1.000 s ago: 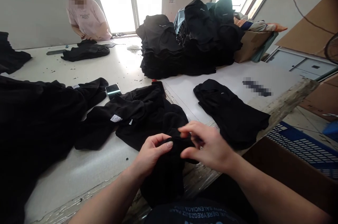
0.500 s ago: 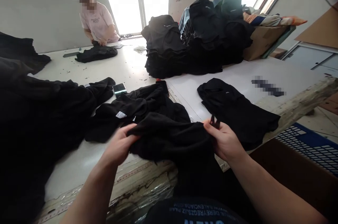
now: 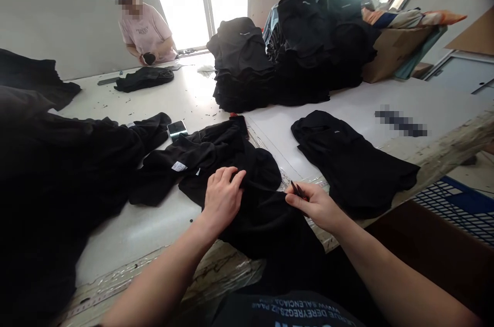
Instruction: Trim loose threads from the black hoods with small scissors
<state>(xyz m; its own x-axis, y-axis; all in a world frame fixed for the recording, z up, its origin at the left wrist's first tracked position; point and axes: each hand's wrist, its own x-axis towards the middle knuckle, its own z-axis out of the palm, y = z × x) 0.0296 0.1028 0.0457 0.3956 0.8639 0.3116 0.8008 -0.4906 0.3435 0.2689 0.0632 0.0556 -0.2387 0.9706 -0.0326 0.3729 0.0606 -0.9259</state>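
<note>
A black garment [image 3: 266, 224] lies over the front edge of the table and hangs down towards me. On its upper side, my left hand [image 3: 224, 196] has its fingers curled over the cloth; the fingertips are partly hidden. My right hand [image 3: 314, 206] is closed around small dark thread snips [image 3: 299, 191], blades pointing up and left. Its thumb and fingers also pinch the garment's edge, which runs taut between the hands. Just beyond, more crumpled black cloth [image 3: 216, 147] shows a white label [image 3: 178, 166].
To the right lies a folded black hooded garment [image 3: 343, 157]. Tall stacks of black garments [image 3: 247, 70] stand at the back, and a dark heap [image 3: 57, 188] fills the left. A phone [image 3: 177, 130] rests mid-table. Across it, a person [image 3: 148, 34] handles dark cloth. A blue crate [image 3: 459, 209] sits low right.
My left hand has moved right and turned palm down on the garment, closer to my right hand. My right hand has shifted slightly left and down with the snips. The garment has lowered onto the table edge.
</note>
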